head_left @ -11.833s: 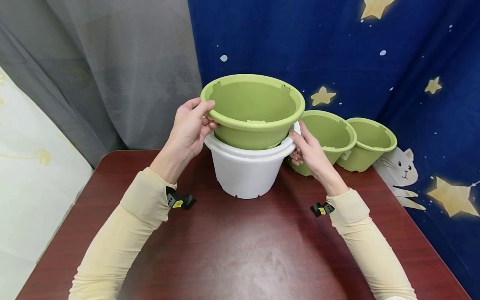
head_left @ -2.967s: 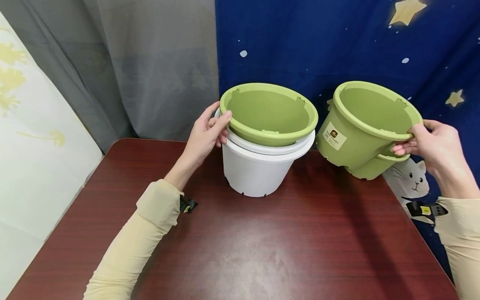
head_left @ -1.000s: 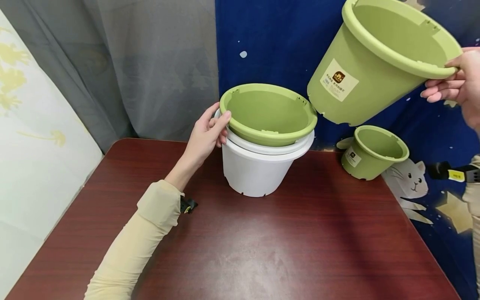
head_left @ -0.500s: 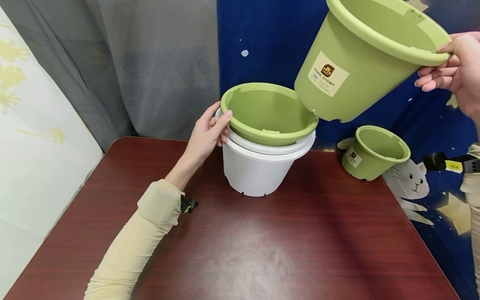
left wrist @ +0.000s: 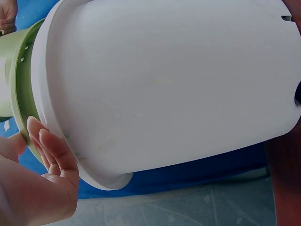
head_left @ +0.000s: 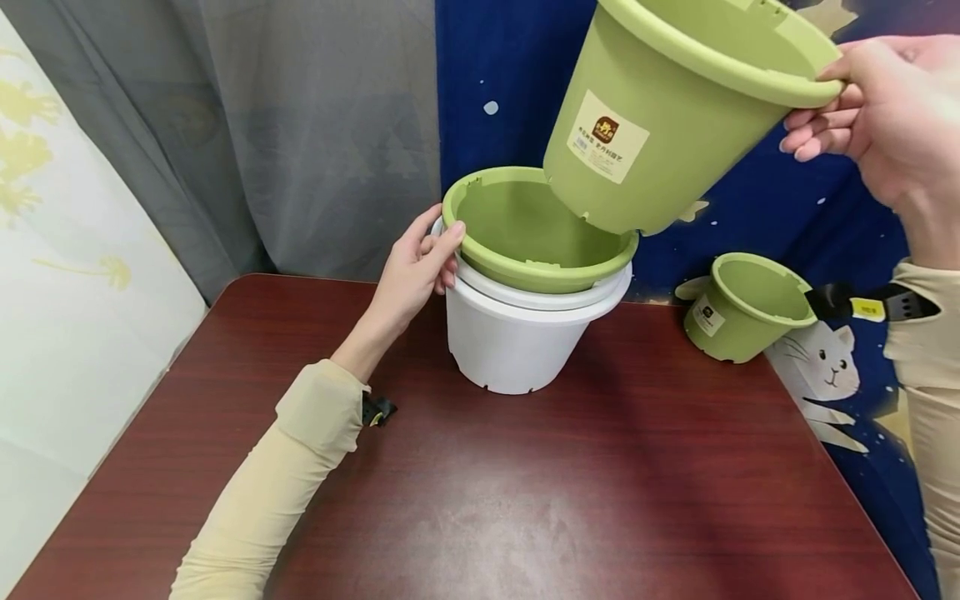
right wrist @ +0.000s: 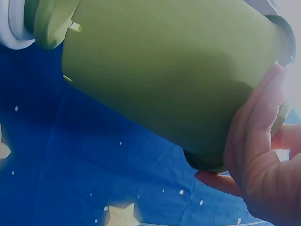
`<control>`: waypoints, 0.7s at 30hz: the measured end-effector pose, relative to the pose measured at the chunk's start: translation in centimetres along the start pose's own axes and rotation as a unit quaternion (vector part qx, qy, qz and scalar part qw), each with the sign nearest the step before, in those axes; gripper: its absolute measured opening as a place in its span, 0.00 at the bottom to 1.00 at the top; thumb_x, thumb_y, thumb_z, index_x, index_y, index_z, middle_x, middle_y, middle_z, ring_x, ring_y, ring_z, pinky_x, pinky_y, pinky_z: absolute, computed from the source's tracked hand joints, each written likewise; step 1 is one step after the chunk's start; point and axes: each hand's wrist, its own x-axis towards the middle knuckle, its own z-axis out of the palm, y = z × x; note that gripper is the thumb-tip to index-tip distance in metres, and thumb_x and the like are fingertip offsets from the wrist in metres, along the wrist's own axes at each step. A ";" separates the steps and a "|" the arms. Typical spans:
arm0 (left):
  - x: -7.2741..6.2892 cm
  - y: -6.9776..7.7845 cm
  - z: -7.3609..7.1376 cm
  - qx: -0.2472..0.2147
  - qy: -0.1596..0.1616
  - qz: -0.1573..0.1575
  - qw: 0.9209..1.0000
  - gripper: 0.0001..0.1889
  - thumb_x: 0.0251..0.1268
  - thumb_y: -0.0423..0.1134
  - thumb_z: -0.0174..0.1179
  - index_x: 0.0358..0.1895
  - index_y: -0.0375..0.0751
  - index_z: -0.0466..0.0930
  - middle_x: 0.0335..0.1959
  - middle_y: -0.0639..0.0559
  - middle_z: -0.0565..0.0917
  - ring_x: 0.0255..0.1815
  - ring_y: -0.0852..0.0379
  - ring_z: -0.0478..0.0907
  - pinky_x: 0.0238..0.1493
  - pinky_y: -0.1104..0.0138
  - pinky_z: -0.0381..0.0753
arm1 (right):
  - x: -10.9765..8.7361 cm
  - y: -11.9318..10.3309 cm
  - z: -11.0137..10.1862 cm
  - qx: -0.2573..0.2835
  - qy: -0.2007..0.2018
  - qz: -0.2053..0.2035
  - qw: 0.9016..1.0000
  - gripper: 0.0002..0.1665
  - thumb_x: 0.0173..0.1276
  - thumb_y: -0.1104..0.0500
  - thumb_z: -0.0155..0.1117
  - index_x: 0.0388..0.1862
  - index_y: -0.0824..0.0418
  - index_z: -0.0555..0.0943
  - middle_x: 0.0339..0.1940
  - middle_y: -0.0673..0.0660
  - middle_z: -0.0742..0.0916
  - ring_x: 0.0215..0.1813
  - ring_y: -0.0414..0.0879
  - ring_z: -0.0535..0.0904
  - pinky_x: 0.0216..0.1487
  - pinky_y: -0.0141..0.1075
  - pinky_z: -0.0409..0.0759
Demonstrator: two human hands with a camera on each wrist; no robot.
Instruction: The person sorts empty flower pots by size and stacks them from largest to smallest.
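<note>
A tilted green flowerpot [head_left: 675,125] with a paper label hangs in the air, its rim pinched by my right hand [head_left: 892,117]. Its base overlaps the mouth of a second green flowerpot [head_left: 517,212] in the head view. That second pot sits nested in a white flowerpot [head_left: 517,350] standing on the table; a white rim shows doubled beneath the green one. My left hand [head_left: 416,267] pinches the nested green pot's rim at its left side. In the left wrist view, the left fingers [left wrist: 56,146] lie against the white rim.
Another green flowerpot [head_left: 750,308] stands at the table's back right corner, beside a white cat cutout [head_left: 825,358]. The dark red table [head_left: 480,483] ends at a blue star curtain [head_left: 487,50] and a grey curtain [head_left: 322,133] behind.
My right hand lifted the labelled green pot from the back right, then carried it left over the nested pots. My left hand stays at the nested green rim; my right earlier held the white rim.
</note>
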 end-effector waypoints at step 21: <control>-0.2 0.1 0.0 0.003 0.000 -0.005 1.000 0.35 0.76 0.48 0.59 0.79 0.43 0.57 0.25 0.49 0.77 0.20 0.59 0.73 0.22 0.71 0.75 | 0.8 -0.2 5.0 0.016 -0.019 0.067 0.997 0.05 0.74 0.68 0.55 0.40 0.71 0.76 0.20 0.66 0.85 0.17 0.53 0.84 0.21 0.37 0.84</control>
